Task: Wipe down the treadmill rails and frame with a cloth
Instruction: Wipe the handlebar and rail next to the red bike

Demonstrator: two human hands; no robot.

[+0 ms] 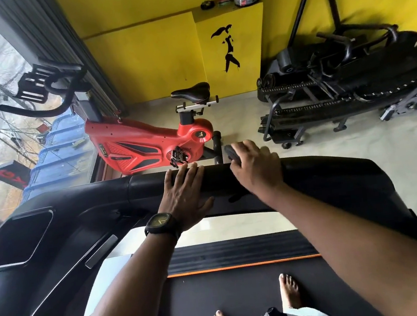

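On the treadmill rail (334,168), the right grip (256,167) curls round what seems a dark cloth (232,155) (mid-wipe, I judge), the left grip (186,197) lying flat and empty; next it should slide onward.

The treadmill rail (334,166) is black. The cloth (231,153) is dark grey. The treadmill belt (240,295) is black, with one thin orange line across it. The exercise bike (132,146) is red with black panels. The wall (143,60) is yellow. The watch (161,224) is black.
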